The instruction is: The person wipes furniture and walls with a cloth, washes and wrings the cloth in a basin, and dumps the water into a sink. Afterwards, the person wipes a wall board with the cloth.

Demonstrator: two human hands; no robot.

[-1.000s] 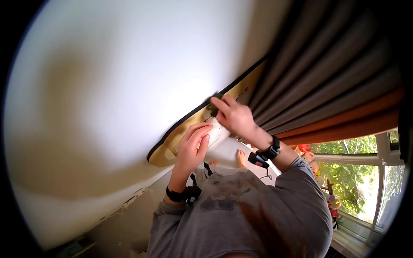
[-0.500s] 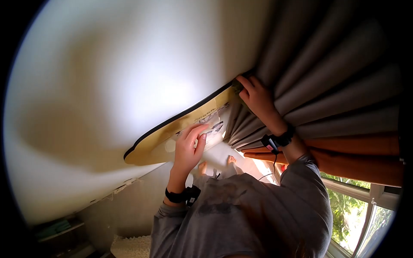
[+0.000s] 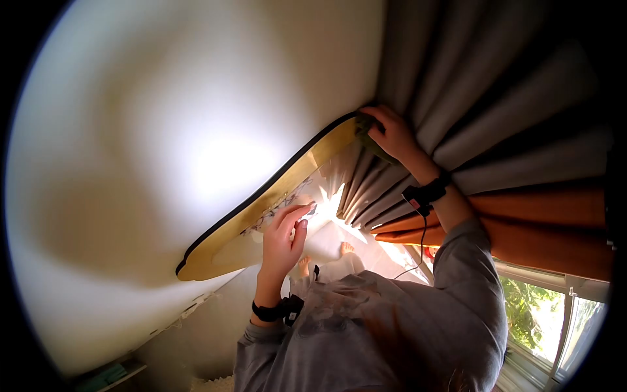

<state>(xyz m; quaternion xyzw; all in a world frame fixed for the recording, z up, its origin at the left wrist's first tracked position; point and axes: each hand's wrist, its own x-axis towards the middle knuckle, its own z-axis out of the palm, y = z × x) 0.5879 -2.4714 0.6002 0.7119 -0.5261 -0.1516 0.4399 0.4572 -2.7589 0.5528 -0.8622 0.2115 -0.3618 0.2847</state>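
A flat panel with a black edge and a glossy yellowish face (image 3: 215, 259) stands against the white wall. My right hand (image 3: 390, 135) holds a dark green cloth (image 3: 371, 138) against the panel's far upper end, beside the curtain. Near the middle of the panel is my left hand (image 3: 284, 240), its fingers apart and slightly bent, with nothing in it. Whether its fingertips touch the face cannot be made out. Dark markings and bright reflections show on the face around them. Both wrists wear black straps.
Grey-brown curtains (image 3: 496, 98) with an orange lower band (image 3: 535, 228) hang at the right. Below them is a window (image 3: 532, 320) with greenery outside. Bare feet show on the pale floor. A shelf (image 3: 114, 377) stands at the lower left. A thin cable hangs from the right wrist.
The right hand has moved with the green cloth from the panel's middle to its upper end. The left hand stays near the panel's face. The view has shifted, showing more curtain.
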